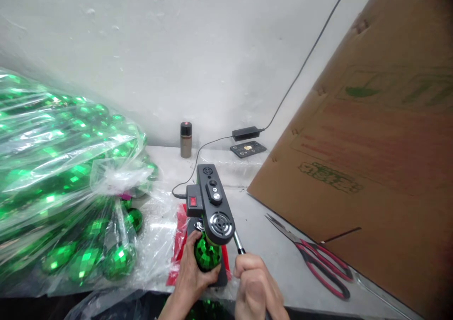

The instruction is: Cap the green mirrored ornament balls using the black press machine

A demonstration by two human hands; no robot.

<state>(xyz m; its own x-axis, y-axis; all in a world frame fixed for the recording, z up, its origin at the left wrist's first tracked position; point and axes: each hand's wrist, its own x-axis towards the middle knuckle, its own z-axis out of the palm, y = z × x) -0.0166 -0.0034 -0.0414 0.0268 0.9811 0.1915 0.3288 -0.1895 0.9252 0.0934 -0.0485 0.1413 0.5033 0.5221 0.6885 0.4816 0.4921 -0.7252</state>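
Observation:
A shiny green faceted ball point(207, 253) sits under the front end of a black bench machine point(214, 202). My left hand point(193, 275) is wrapped round the ball, thumb at its near side and fingers on its left. On the machine's right side, my right hand point(256, 282) is closed in a fist round the lever point(239, 242), a metal rod with a black grip. A red switch point(193, 201) shows on the machine's left side. Under the machine lies a red sheet point(174, 265), partly covered. The machine's head hides the top of the ball.
A clear plastic bag point(116, 181) full of green faceted balls fills the left. Large red-and-black scissors point(320, 261) lie at right, before a tilted cardboard box point(354, 169). A small bottle point(186, 139), power adapter point(246, 133) and dark phone-like slab point(247, 149) stand at the back; a cord crosses the wall.

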